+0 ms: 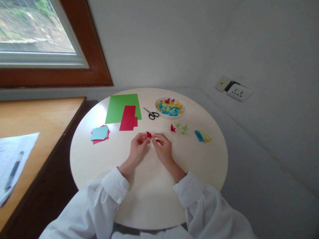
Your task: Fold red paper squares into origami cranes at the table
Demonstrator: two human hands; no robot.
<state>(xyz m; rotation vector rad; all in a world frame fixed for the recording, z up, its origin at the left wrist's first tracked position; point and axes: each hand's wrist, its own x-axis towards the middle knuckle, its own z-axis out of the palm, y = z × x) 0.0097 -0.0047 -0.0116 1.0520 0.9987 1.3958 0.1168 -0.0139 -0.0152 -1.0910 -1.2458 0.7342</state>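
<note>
Between the fingertips of both hands is a small folded piece of red paper (149, 134), held just above the round white table (149, 196). My left hand (138, 146) pinches it from the left, fingers curled. From the other side my right hand (162, 148) grips it with thumb and forefinger; part of the paper is hidden by the fingers. Beyond my right hand lie a red paper crane (172, 128) and several pale green folded cranes (183, 128). A white dish (182, 114) at the back holds many small folded paper pieces in red, yellow, blue and green.
Black-handled scissors (152, 115) lie left of the dish. Red paper (128, 118) overlaps a green sheet (117, 106). Light blue squares (99, 133) are stacked on red ones at left. Blue and yellow folded papers (202, 136) sit right. A wooden desk (37, 116) stands left.
</note>
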